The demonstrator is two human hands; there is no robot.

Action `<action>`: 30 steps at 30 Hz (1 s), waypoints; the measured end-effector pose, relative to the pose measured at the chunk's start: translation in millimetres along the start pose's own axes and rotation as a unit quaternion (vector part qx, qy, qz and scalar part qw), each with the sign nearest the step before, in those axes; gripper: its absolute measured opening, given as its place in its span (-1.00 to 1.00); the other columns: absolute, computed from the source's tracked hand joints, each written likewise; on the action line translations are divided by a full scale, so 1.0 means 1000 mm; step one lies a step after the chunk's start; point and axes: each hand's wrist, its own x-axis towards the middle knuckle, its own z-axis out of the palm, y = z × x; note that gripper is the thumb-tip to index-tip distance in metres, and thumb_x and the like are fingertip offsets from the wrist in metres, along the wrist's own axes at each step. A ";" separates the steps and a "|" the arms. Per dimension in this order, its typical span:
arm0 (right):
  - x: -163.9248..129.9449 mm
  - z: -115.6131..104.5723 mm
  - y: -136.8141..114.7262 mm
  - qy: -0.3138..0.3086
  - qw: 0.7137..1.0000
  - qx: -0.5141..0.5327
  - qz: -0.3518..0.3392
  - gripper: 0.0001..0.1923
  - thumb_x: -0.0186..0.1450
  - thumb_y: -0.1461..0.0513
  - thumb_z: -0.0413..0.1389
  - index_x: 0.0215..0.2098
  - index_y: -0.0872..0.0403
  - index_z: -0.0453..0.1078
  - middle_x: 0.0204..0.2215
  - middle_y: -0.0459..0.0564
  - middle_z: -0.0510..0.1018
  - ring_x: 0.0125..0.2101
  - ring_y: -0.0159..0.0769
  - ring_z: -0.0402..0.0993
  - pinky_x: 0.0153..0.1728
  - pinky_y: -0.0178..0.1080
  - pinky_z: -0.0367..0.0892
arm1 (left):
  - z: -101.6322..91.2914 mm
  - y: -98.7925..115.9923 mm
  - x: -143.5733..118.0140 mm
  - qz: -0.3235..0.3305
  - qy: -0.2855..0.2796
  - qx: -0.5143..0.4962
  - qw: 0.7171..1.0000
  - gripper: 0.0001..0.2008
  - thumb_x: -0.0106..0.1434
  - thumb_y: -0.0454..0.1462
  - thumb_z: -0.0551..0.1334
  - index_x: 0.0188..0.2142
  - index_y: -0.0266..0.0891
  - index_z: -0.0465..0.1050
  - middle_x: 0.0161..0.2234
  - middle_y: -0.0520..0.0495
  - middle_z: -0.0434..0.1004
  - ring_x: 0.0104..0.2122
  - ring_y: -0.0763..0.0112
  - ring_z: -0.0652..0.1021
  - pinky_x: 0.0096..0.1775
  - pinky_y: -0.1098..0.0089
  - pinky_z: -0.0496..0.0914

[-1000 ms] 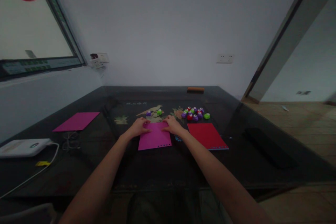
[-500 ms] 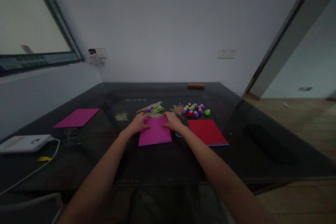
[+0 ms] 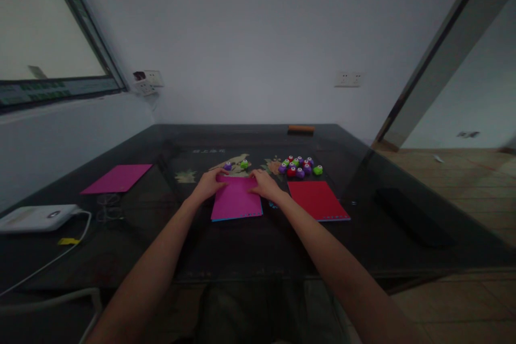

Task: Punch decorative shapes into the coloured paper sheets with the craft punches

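We see both hands resting on a pink sheet [image 3: 236, 201] that lies flat on the dark glass table [image 3: 250, 247], straight ahead of the person. The left hand [image 3: 208, 185] lies on the sheet's far left corner, fingers together and flat, pressing down rather than clamped around anything. The right hand [image 3: 264, 185] lies on the far right corner in the same way, fingers together and laid on the paper. The two hands are near each other, with a strip of pink between them. Just to the right of this sheet, apart from it, lies a red sheet [image 3: 317, 200], also flat. Beyond the red sheet we see a cluster of small round punches [image 3: 299, 167] in purple, green and red, and two more, a purple one [image 3: 228, 166] and a green one [image 3: 244, 164], just beyond the fingertips. A second pink sheet [image 3: 117, 178] lies well apart at the left side of the table. Nearer the left edge are a white box [image 3: 34, 217] with a white cable [image 3: 48, 263] and a pair of glasses [image 3: 107, 208]. A small brown block [image 3: 300, 128] sits at the far edge.
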 end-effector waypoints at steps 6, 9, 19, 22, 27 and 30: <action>-0.001 0.000 -0.001 0.006 1.000 -0.010 0.010 -0.56 0.05 0.17 0.25 -0.16 0.15 0.27 -0.15 0.13 0.41 -0.12 -0.15 0.31 -0.15 -0.20 0.21 | -0.005 0.000 0.000 -0.121 -0.062 -0.190 0.972 -0.61 -0.04 -0.16 0.30 -0.23 -0.34 0.43 -0.40 -0.09 0.53 -0.44 0.34 0.48 -0.38 0.37 0.35; 0.000 0.001 0.000 0.007 1.000 -0.014 0.013 -0.56 0.05 0.16 0.25 -0.17 0.16 0.27 -0.14 0.14 0.41 -0.11 -0.15 0.32 -0.16 -0.20 0.22 | -0.009 0.001 -0.003 -0.133 -0.138 -0.239 0.952 -0.64 -0.06 -0.15 0.32 -0.30 -0.34 0.48 -0.38 -0.12 0.55 -0.44 0.34 0.48 -0.38 0.39 0.34; 0.004 0.002 0.005 0.039 0.991 0.114 0.055 -0.55 0.00 0.22 0.28 -0.18 0.14 0.28 -0.20 0.09 0.45 -0.17 -0.19 0.38 -0.17 -0.17 0.27 | -0.017 0.000 -0.003 -0.139 -0.140 -0.201 0.959 -0.78 -0.12 -0.16 0.32 -0.55 -0.31 0.48 -0.62 0.01 0.42 -0.60 0.43 0.34 -0.52 0.44 0.18; 0.006 0.000 0.006 0.053 0.952 0.282 0.104 -0.51 0.04 0.28 0.26 -0.09 0.12 0.24 -0.26 0.03 0.48 -0.28 -0.29 0.43 -0.27 -0.23 0.33 | -0.024 0.007 -0.003 -0.152 -0.082 -0.225 0.959 -0.79 -0.11 -0.18 0.33 -0.57 -0.31 0.48 -0.60 -0.01 0.44 -0.57 0.41 0.36 -0.51 0.44 0.19; 0.005 -0.002 0.008 -0.027 0.880 0.456 0.126 -0.77 0.13 0.28 0.20 -0.24 0.17 0.37 -0.40 -0.01 0.52 -0.46 -0.39 0.41 -0.39 -0.32 0.32 | -0.026 0.011 -0.001 -0.169 0.004 -0.276 0.946 -0.75 -0.12 -0.17 0.35 -0.49 -0.33 0.51 -0.56 -0.06 0.50 -0.54 0.37 0.42 -0.48 0.43 0.24; 0.005 -0.001 0.011 -0.068 0.878 0.461 0.108 -0.88 0.13 0.24 0.20 -0.46 0.18 0.42 -0.54 -0.06 0.50 -0.57 -0.46 0.32 -0.48 -0.36 0.24 | -0.023 0.011 0.000 -0.168 0.047 -0.306 0.936 -0.72 -0.12 -0.16 0.36 -0.46 -0.34 0.50 -0.54 -0.07 0.51 -0.54 0.38 0.43 -0.48 0.43 0.26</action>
